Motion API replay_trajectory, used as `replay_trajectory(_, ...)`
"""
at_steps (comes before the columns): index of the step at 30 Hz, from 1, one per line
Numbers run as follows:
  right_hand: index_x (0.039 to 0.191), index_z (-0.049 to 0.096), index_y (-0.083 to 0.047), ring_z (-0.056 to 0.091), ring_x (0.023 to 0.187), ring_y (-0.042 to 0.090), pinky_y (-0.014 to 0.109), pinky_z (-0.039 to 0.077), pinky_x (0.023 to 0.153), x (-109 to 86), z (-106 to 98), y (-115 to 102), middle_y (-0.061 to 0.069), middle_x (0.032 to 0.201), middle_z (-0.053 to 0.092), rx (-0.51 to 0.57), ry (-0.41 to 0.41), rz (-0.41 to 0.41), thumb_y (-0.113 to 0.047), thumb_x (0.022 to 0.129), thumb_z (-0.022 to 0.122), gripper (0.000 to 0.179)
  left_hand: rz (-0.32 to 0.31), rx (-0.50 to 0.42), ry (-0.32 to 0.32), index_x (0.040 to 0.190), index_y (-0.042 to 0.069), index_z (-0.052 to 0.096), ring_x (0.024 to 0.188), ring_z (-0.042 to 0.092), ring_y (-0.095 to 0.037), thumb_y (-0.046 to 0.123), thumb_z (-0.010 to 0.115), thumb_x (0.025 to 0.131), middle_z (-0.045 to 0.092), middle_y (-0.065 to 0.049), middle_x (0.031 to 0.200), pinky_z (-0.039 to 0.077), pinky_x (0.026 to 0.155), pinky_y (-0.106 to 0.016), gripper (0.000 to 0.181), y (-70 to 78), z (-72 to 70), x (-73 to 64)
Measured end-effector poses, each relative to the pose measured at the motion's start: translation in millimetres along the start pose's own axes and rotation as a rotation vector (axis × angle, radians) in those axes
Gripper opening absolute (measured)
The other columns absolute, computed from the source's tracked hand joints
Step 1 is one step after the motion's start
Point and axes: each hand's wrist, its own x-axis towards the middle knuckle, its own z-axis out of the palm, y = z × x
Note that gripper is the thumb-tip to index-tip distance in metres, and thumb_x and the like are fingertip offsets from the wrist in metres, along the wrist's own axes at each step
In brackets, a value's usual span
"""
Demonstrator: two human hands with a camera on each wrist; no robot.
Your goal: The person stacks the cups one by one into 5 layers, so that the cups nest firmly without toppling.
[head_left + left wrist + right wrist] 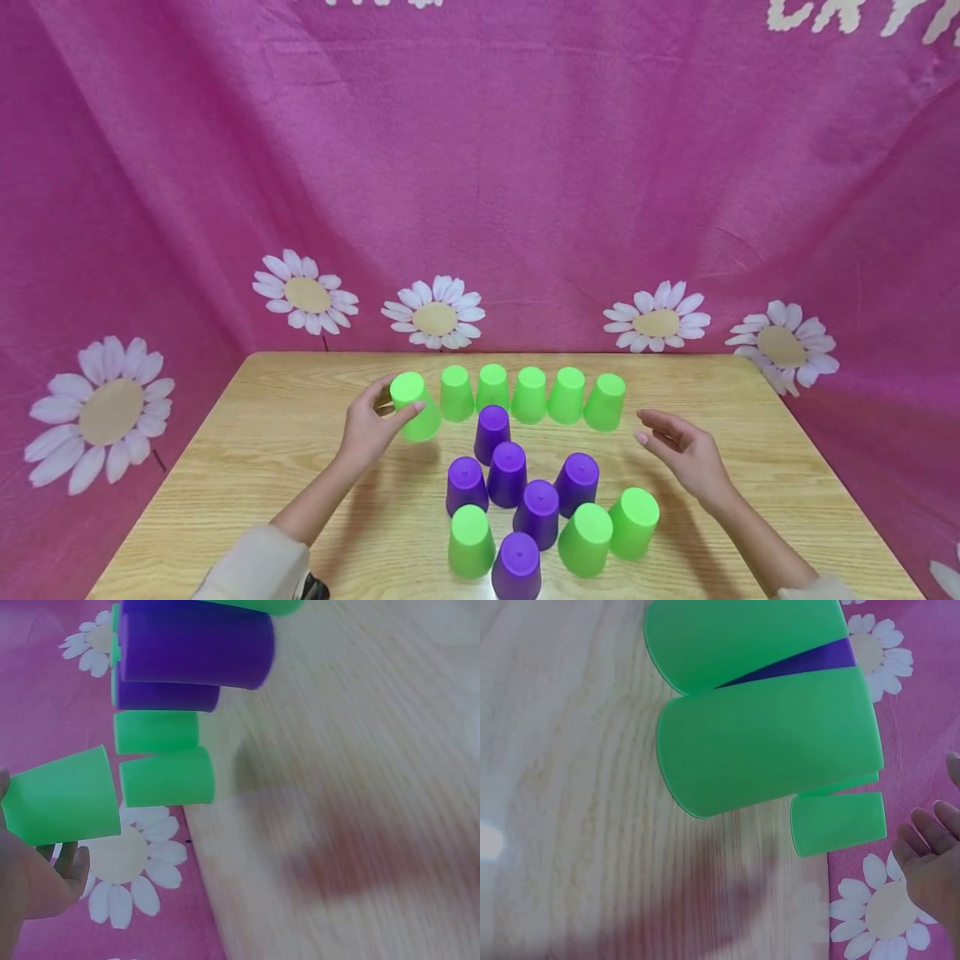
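My left hand [370,423] grips an upside-down green cup [417,408] at the left end of the back row. In the left wrist view that cup [64,796] is slightly tilted and looks raised off the table, with the thumb and fingers around its sides. Beside it, several green cups [530,395] stand upside down in a row. My right hand [688,457] hovers just right of the row's last green cup [604,402], fingers loosely bent and nothing in them. The right wrist view shows the right hand [934,862] apart from the cups.
Several upside-down purple cups [507,475] stand mid-table, in front of the green row. Nearer the front are three more green cups, one at left [471,542] and two at right [586,540]. A pink cloth [480,183] with daisies hangs behind the wooden table [300,383].
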Motion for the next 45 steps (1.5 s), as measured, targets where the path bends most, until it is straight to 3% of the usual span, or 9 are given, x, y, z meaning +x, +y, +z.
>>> replay_trajectory(4,0.120,0.052,0.013,0.053,0.099,-0.016,0.003,0.043,0.085,-6.3,0,-1,-0.032,0.105,0.056,0.028,-0.014,-0.026,-0.008,0.088,0.061,0.039,-0.031,-0.032,-0.001,0.123,0.000,0.056,0.108,0.059,-0.031,0.009,0.073,0.078,0.061,-0.021,0.116,0.053,0.090,-0.035,0.048,7.2,2.4,4.8)
replay_trajectory(11,0.120,0.052,0.012,0.054,0.100,-0.014,0.006,0.046,0.084,-16.4,0,-4,-0.029,0.107,0.058,0.032,-0.036,-0.036,-0.006,0.087,0.062,0.039,-0.024,-0.035,-0.001,0.123,0.000,0.056,0.106,0.060,-0.032,0.008,0.073,0.078,0.062,-0.022,0.115,0.053,0.089,-0.037,0.049,19.1,7.4,13.9)
replay_trajectory(22,0.117,0.052,0.017,0.056,0.100,-0.011,0.007,0.048,0.081,-32.3,5,4,-0.026,0.110,0.058,0.026,-0.074,-0.175,0.006,0.082,0.062,0.038,-0.015,-0.008,0.005,0.121,0.001,0.057,0.101,0.060,-0.032,0.012,0.075,0.076,0.064,-0.022,0.110,0.053,0.085,-0.040,0.050,28.3,25.0,31.5)
replay_trajectory(29,0.117,0.053,0.015,0.055,0.102,-0.011,0.005,0.046,0.083,-41.3,6,8,-0.027,0.112,0.058,0.013,-0.110,-0.189,0.006,0.081,0.064,0.038,0.030,-0.013,0.035,0.119,-0.002,0.058,0.097,0.062,-0.032,0.011,0.075,0.075,0.064,-0.023,0.107,0.054,0.083,-0.037,0.048,28.2,34.4,42.8)
replay_trajectory(33,0.116,0.053,0.016,0.055,0.103,-0.011,0.004,0.044,0.085,-45.8,8,11,-0.027,0.112,0.058,0.017,-0.128,-0.211,0.007,0.079,0.065,0.039,0.065,-0.021,0.037,0.117,-0.005,0.058,0.097,0.061,-0.037,0.008,0.074,0.075,0.064,-0.025,0.105,0.053,0.085,-0.043,0.047,31.8,40.0,43.6)
replay_trajectory(45,0.117,0.052,0.017,0.054,0.105,-0.011,0.003,0.042,0.087,-59.4,7,17,-0.022,0.116,0.059,0.040,-0.165,-0.179,0.006,0.079,0.065,0.041,0.077,-0.004,0.024,0.116,-0.005,0.058,0.099,0.061,-0.035,0.010,0.074,0.075,0.064,-0.025,0.105,0.052,0.086,-0.043,0.047,34.2,61.0,52.9)
